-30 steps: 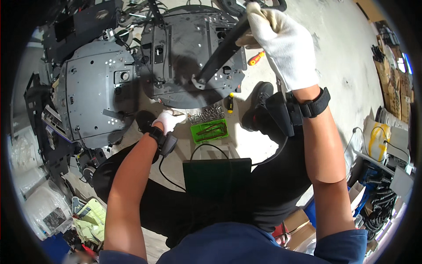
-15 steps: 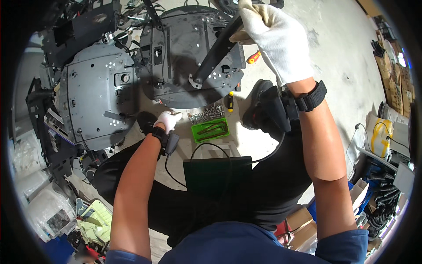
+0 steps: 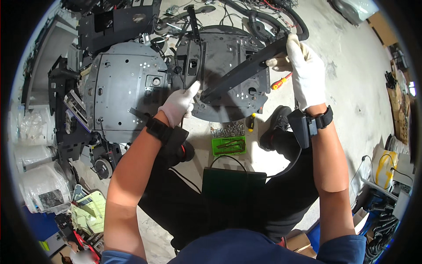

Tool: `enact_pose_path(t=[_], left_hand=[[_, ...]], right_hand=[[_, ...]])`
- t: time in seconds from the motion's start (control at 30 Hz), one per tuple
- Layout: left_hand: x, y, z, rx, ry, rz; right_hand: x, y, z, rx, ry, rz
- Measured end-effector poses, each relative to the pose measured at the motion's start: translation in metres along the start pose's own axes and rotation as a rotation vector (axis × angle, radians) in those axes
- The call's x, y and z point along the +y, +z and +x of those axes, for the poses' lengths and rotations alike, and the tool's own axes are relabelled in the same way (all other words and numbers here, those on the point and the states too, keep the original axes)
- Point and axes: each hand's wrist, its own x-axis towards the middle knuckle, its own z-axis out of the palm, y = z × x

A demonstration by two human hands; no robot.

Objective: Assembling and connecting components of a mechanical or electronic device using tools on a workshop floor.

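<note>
A person seated low over a workshop floor [image 3: 351,105] holds a long, straight black bar [image 3: 246,71], likely metal or hard plastic, aslant in the upper middle of the frame. The white-gloved right hand [image 3: 307,75], upper right of centre, has its grip clamped on the bar's upper part, thumb and fingers on opposite sides. The white-gloved left hand [image 3: 176,106], left of centre, reaches close to the lower end; whether its grip is together on something small or only pointing, one cannot tell.

The bar looks stiff and moderately heavy, hardly fragile, though its smooth face may slide under cloth gloves. The best hold would seem to be high on the shaft, with a second hand steadying the foot.

Below it spreads a dark grey, round-edged plate [image 3: 224,116]; just under that, at the centre of the frame, lie a heap of silver screws [image 3: 228,130] and a bright green plastic tray [image 3: 229,153].

The right palm is hidden from this side. The bar's upper end blends into a curved black hose [image 3: 302,25], and shadow obscures where its foot meets the plate.
</note>
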Motion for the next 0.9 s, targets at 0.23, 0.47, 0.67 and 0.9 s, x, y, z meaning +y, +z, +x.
enact_pose_path(t=[0.23, 0.47, 0.67, 0.9], left_hand=[[0.01, 0.001, 0.012, 0.129, 0.055, -0.091], [0.018, 0.007, 0.03, 0.282, 0.124, 0.242], [0.02, 0.011, 0.027, 0.288, 0.404, 0.283], [0.043, 0.018, 0.016, 0.161, 0.178, 0.127]], right_hand=[[-0.007, -0.013, 0.004, -0.108, 0.066, -0.09], [-0.022, -0.037, 0.007, -0.28, 0.393, -0.345], [0.012, -0.051, 0.008, -0.143, 0.53, -0.288], [0.071, -0.088, 0.024, 0.118, 0.516, -0.005]])
